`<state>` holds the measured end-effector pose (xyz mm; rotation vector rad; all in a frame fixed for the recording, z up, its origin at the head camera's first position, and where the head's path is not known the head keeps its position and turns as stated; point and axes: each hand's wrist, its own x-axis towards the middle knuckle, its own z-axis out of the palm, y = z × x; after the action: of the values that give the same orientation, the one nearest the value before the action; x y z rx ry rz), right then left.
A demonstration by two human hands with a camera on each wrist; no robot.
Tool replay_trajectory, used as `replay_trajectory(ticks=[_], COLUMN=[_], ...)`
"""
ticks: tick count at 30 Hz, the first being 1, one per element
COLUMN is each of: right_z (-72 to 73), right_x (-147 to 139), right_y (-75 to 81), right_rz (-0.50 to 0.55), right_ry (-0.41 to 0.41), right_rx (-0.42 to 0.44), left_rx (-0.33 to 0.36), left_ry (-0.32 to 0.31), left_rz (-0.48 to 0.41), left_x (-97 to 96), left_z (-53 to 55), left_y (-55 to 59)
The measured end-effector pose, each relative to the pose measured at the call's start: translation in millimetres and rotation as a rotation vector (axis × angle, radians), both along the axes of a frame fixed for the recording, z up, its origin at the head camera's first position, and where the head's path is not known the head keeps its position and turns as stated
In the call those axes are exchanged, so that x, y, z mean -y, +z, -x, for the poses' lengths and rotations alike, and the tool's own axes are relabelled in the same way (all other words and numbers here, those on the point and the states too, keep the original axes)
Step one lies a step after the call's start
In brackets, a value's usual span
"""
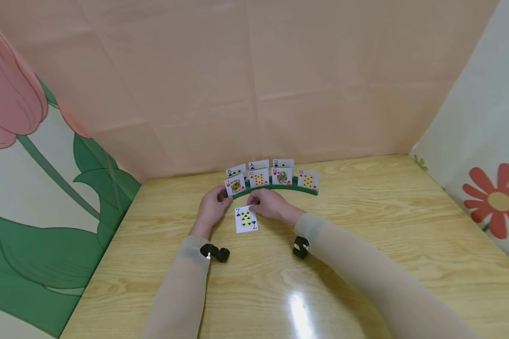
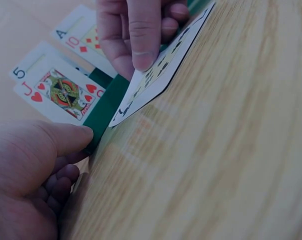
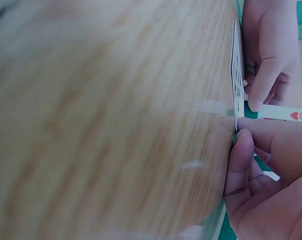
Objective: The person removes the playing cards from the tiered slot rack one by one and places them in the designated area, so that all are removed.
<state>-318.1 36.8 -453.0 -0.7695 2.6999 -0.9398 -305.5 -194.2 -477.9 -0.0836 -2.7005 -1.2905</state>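
Green curved rack (image 1: 286,187) holds seven playing cards (image 1: 280,176) in two rows.

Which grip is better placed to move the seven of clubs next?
Right, probably: the right grip pinches the seven of clubs, while the left grip holds one end of the green rack.

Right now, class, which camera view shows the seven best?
The head view: the seven appears almost face-on, both corner numbers readable. The left wrist view shows it slanted, partly under fingers; the right wrist view, nearly edge-on.
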Motion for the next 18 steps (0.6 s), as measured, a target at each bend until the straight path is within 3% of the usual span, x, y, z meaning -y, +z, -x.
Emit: replay_trajectory(ticks=[12,15,18], right_z=[1.5,2.9,2.9], right_x=[-0.8,-5.3,-13.5], right_y=[2.4,0.2,-3.8], right_rz=[0.02,0.083,0.193], right_ry=[0.011,0.037,0.044], right_rx=[0.008,0.042,0.13], left_rx=[-0.005,-0.002,0.002], left_ry=[0.009,0.016,0.016], left_rz=[0.008,0.008,0.013], left_x=[0.5,-0.3,-1.7], left_z=[0.7,-0.1,-2.0], left_y=[1.6,1.3,0.7])
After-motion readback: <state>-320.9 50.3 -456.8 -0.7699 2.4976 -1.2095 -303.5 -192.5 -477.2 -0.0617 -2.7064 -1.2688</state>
